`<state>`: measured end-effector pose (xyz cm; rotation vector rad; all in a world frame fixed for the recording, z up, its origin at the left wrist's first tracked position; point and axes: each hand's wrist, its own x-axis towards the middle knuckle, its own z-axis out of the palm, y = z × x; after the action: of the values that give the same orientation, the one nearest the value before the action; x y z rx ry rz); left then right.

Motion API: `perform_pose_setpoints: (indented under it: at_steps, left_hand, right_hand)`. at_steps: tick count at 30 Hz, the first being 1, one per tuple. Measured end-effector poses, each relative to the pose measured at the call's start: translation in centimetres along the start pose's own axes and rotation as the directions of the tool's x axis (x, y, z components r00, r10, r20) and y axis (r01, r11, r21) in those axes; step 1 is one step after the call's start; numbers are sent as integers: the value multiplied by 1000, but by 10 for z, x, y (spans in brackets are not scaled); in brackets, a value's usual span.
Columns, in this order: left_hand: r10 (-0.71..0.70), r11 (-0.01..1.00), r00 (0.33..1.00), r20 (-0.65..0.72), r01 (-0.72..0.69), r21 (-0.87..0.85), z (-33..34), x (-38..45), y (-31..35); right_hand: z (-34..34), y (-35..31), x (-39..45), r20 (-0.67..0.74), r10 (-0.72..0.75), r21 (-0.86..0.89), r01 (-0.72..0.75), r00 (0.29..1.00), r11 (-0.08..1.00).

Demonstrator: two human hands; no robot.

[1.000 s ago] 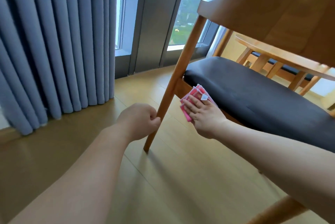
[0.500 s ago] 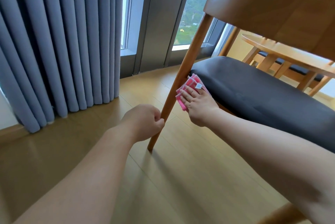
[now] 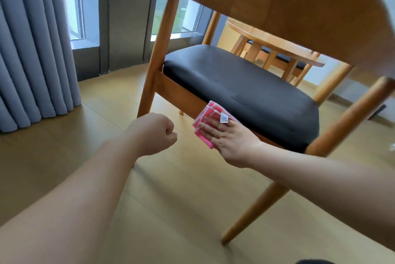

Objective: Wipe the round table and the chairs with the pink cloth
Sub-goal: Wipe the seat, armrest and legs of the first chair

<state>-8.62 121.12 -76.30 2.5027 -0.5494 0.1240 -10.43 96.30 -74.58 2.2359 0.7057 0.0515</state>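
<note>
The right hand [image 3: 230, 139] lies flat, fingers straight, pressing the folded pink cloth [image 3: 210, 121] against the wooden rail under the chair [image 3: 235, 84] seat's near edge. The left hand [image 3: 152, 133] is curled into a fist holding nothing, just left of the cloth and in front of the chair's leg. Beyond the right hand, past the seat, stands the round table [image 3: 275, 50]. Curtains [image 3: 36, 50] hang far left of the fist.
</note>
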Motion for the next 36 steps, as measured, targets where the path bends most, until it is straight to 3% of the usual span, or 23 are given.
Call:
perform_pose_setpoints:
  at_steps: [10, 21, 26, 32, 36]
  left_hand:
    - [271, 962, 962, -24, -271, 14, 38, 26, 61]
    - [322, 946, 947, 6, -321, 47, 51, 33, 79]
    - [319, 946, 948, 19, -319, 46, 48, 34, 82]
    - [432, 900, 902, 13, -432, 47, 48, 40, 120]
    - [531, 847, 847, -6, -531, 25, 45, 45, 155]
  right_hand:
    - [34, 23, -142, 188, -3, 106, -17, 982, 994]
    - [41, 36, -193, 243, 2, 67, -18, 970, 998]
    - [45, 47, -206, 213, -14, 71, -2, 977, 997]
    - [33, 68, -222, -49, -49, -15, 48, 998, 999]
    - [37, 78, -241, -31, -67, -20, 67, 997, 998]
